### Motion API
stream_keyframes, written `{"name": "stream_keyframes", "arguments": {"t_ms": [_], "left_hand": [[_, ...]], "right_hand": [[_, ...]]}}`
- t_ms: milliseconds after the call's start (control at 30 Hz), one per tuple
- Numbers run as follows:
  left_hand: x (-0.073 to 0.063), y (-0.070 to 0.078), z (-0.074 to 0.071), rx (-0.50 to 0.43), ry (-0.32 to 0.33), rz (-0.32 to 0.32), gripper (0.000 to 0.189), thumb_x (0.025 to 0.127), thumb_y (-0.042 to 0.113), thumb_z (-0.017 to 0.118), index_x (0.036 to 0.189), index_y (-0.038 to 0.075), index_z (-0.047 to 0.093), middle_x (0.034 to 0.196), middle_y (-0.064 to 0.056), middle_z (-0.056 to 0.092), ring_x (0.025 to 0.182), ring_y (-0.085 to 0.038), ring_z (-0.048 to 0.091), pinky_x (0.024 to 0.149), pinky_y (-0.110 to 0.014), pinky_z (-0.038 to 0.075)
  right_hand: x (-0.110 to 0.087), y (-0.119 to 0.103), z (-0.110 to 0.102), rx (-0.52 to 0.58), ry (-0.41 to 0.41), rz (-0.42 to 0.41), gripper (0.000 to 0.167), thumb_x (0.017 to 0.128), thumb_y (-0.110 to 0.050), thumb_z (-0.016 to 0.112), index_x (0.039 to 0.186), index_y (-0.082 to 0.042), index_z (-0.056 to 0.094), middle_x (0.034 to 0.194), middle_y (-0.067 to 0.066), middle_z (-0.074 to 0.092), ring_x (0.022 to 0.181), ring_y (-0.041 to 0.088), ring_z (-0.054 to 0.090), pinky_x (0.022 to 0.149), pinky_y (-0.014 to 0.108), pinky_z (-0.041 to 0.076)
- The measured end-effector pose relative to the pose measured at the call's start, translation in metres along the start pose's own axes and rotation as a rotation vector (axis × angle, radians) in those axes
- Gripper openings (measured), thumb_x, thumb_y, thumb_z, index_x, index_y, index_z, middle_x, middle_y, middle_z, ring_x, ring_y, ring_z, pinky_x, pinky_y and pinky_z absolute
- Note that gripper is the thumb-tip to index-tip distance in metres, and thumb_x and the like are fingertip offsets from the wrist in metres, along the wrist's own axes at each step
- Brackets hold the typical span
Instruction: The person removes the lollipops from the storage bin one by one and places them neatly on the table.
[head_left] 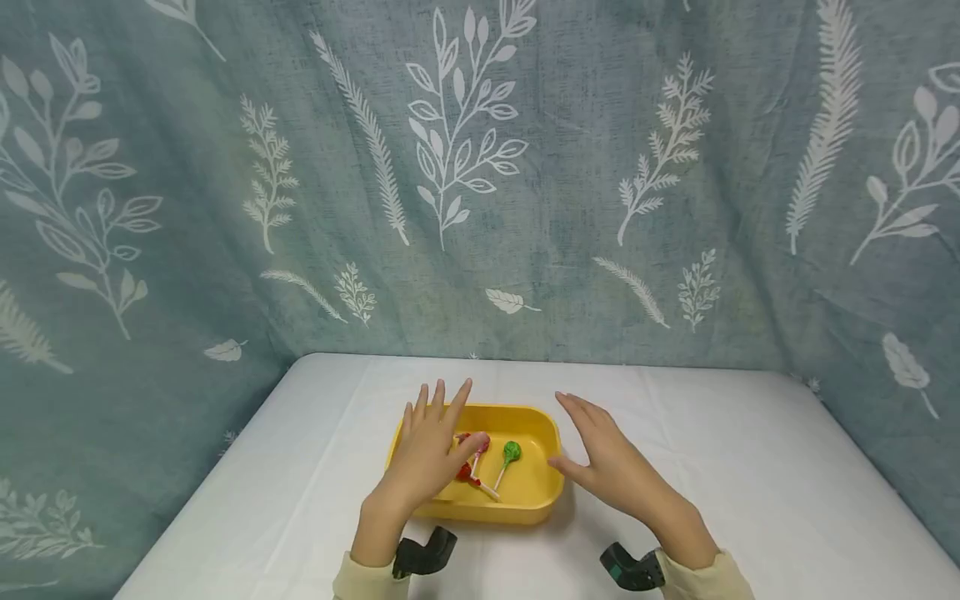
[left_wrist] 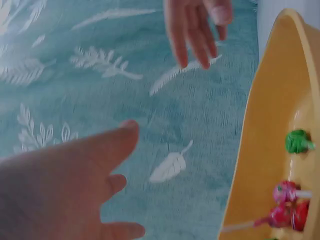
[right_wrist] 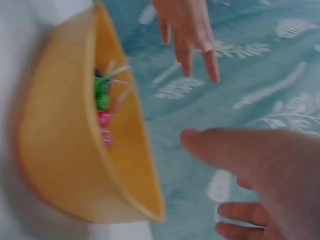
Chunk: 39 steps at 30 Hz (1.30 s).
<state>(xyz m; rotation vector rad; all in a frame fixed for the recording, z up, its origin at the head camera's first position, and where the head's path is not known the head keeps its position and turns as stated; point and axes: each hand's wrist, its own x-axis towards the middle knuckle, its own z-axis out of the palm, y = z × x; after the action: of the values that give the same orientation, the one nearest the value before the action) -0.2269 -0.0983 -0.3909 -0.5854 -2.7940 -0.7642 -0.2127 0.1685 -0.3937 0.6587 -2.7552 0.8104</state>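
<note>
A yellow plastic tub [head_left: 536,483] sits on the white table with several lollipops inside. One lollipop with a green wrapper [head_left: 512,451] lies near its middle; pink and red ones [head_left: 464,472] are bunched to the left, partly behind the left hand. My left hand [head_left: 429,450], fingers spread, hovers over the tub's left part and holds nothing. My right hand [head_left: 603,458] is at the tub's right side, thumb apart from the extended fingers, also holding nothing. In the left wrist view the green lollipop [left_wrist: 298,142] shows beside pink ones [left_wrist: 285,192].
A white cloth [head_left: 247,500] covers the table. Behind it and at both sides hangs a blue-green curtain [head_left: 555,208] with white leaf prints. A black wrist camera [head_left: 425,552] is strapped to the left wrist and another [head_left: 632,568] to the right.
</note>
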Motion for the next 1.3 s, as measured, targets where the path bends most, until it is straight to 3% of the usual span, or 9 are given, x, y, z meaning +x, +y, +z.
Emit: {"name": "stream_keyframes", "arguments": {"t_ms": [133, 333, 467, 700, 967, 1100, 1300], "left_hand": [[-0.002, -0.026, -0.006, -0.22, 0.015, -0.09, 0.07, 0.096, 0.043, 0.055, 0.154, 0.016, 0.026, 0.155, -0.023, 0.02, 0.143, -0.044, 0.005, 0.11, -0.067, 0.005], [-0.003, -0.07, -0.005, -0.489, 0.027, -0.389, 0.068, 0.097, 0.041, 0.055, 0.152, 0.011, 0.03, 0.154, -0.023, 0.026, 0.139, -0.046, 0.02, 0.106, -0.067, 0.021], [-0.004, -0.091, 0.002, -0.667, 0.036, -0.501, 0.057, 0.1, 0.029, 0.05, 0.149, 0.007, 0.033, 0.151, -0.028, 0.028, 0.137, -0.045, 0.027, 0.106, -0.063, 0.027], [-0.009, -0.112, 0.019, -1.089, 0.082, -0.549, 0.048, 0.1, 0.01, 0.042, 0.148, 0.003, 0.036, 0.148, -0.026, 0.035, 0.133, -0.038, 0.038, 0.107, -0.047, 0.035], [-0.015, -0.124, 0.028, -1.412, 0.141, -0.588, 0.046, 0.099, 0.003, 0.044, 0.145, 0.007, 0.044, 0.148, -0.019, 0.038, 0.133, -0.03, 0.041, 0.103, -0.033, 0.041], [-0.017, -0.126, 0.031, -1.509, 0.141, -0.542, 0.049, 0.098, 0.0, 0.043, 0.146, 0.006, 0.041, 0.15, -0.019, 0.034, 0.135, -0.031, 0.038, 0.103, -0.034, 0.04], [-0.018, -0.128, 0.035, -1.551, 0.155, -0.511, 0.047, 0.097, -0.003, 0.042, 0.144, 0.002, 0.043, 0.151, -0.015, 0.034, 0.136, -0.029, 0.035, 0.104, -0.033, 0.039]], "right_hand": [[0.004, 0.003, 0.008, 0.101, -0.088, -0.035, 0.079, 0.086, -0.03, 0.074, 0.149, -0.006, 0.033, 0.148, 0.014, 0.039, 0.135, 0.035, 0.036, 0.107, 0.055, 0.033], [0.021, 0.009, 0.018, 0.153, -0.207, -0.097, 0.073, 0.087, -0.03, 0.073, 0.145, -0.002, 0.038, 0.142, 0.015, 0.045, 0.13, 0.032, 0.043, 0.106, 0.051, 0.037], [0.037, 0.014, 0.024, 0.132, -0.29, -0.122, 0.069, 0.087, -0.025, 0.073, 0.143, 0.0, 0.041, 0.141, 0.017, 0.046, 0.128, 0.033, 0.045, 0.105, 0.05, 0.038], [0.058, 0.014, 0.034, 0.054, -0.38, -0.187, 0.061, 0.084, -0.01, 0.075, 0.138, 0.0, 0.048, 0.139, 0.015, 0.049, 0.129, 0.033, 0.044, 0.106, 0.049, 0.036], [0.08, 0.008, 0.048, -0.028, -0.517, -0.181, 0.051, 0.083, -0.006, 0.074, 0.131, -0.005, 0.058, 0.132, 0.008, 0.053, 0.122, 0.025, 0.049, 0.102, 0.043, 0.042], [0.088, 0.005, 0.053, -0.038, -0.545, -0.207, 0.046, 0.082, -0.003, 0.074, 0.126, -0.005, 0.062, 0.126, 0.008, 0.057, 0.119, 0.025, 0.051, 0.101, 0.042, 0.044], [0.095, 0.006, 0.059, -0.081, -0.556, -0.232, 0.04, 0.08, 0.001, 0.075, 0.119, -0.006, 0.067, 0.121, 0.007, 0.061, 0.117, 0.025, 0.054, 0.099, 0.041, 0.045]]}}
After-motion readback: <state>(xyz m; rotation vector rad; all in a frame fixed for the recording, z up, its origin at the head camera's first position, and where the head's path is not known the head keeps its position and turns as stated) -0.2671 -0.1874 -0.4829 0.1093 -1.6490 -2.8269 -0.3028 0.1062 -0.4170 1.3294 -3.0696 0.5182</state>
